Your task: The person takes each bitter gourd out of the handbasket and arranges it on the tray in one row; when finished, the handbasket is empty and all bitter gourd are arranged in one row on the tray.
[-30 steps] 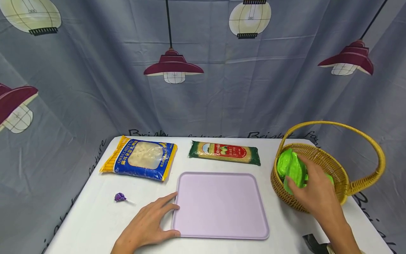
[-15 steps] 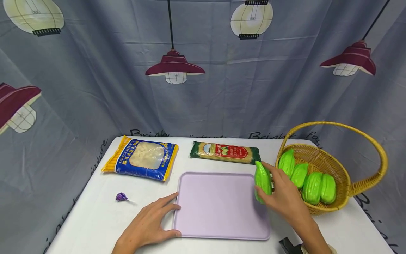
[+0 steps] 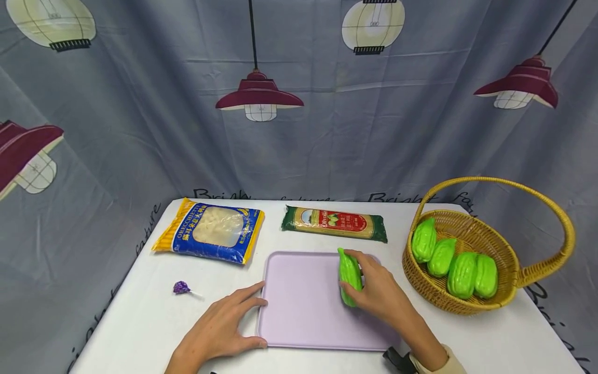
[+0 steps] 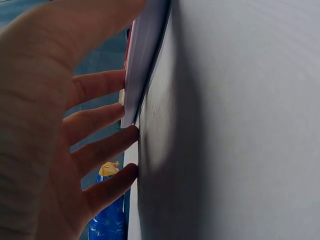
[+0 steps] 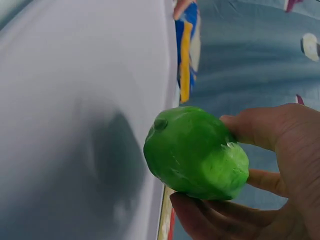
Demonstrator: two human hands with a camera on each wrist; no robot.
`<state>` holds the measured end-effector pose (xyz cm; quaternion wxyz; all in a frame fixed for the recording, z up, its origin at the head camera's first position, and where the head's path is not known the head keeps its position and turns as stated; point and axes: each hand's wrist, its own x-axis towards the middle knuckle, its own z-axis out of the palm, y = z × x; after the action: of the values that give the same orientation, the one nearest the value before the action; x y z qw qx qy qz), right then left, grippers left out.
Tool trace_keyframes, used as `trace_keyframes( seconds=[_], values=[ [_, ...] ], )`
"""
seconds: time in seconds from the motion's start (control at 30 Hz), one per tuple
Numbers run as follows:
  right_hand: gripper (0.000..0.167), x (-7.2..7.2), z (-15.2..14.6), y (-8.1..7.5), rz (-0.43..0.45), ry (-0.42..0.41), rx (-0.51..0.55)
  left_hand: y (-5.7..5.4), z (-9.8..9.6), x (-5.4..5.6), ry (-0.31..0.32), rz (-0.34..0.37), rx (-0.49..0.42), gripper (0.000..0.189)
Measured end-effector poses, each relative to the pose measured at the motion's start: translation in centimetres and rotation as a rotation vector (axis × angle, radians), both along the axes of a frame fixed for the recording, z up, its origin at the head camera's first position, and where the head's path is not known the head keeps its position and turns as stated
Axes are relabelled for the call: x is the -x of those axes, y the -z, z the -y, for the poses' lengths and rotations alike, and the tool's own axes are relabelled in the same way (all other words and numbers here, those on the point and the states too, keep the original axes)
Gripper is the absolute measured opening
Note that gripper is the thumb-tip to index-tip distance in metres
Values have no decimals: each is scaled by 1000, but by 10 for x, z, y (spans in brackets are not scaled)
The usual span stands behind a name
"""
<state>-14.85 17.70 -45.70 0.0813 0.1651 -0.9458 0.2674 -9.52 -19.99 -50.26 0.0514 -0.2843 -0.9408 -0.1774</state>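
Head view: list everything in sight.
Tray: 1, lilac, centre
Wicker basket: 1, golden, right
Ridged gourds: 4, green, in basket
Held ridged gourd: 1, green, over tray
Orecchiette bag: 1, blue/yellow, back left
Olivoilà packet: 1, green/red, behind tray
Lollipop: 1, purple, left
Table: 1, white, underneath
Lamp-print curtain: 1, grey, behind
Wrist device: 1, black, bottom edge
Sleeve: 1, beige, bottom edge
Left hand: 1, tray's left edge
Right hand: 1, gripping gourd

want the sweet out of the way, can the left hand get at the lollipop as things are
Likely yes: the left hand rests at the edge of the tray holding nothing, and the lollipop lies nearby on the table with nothing between them.
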Motion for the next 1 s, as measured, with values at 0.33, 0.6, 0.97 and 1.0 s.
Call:
trace_keyframes(
  seconds=[0.33, 0.6, 0.97, 1.0],
  values=[
    [71, 5, 39, 9, 94, -85, -10, -1, -4, 0, -13, 6, 17, 71],
    [62, 16, 69, 10, 120, -140, -17, -1, -3, 0, -29, 58, 19, 73],
    [64, 30, 101, 12, 184, -173, -6, 1, -2, 1, -31, 74, -12, 72],
    [65, 30, 102, 12, 189, -176, -4, 1, -2, 1, -30, 74, -12, 72]
  ],
)
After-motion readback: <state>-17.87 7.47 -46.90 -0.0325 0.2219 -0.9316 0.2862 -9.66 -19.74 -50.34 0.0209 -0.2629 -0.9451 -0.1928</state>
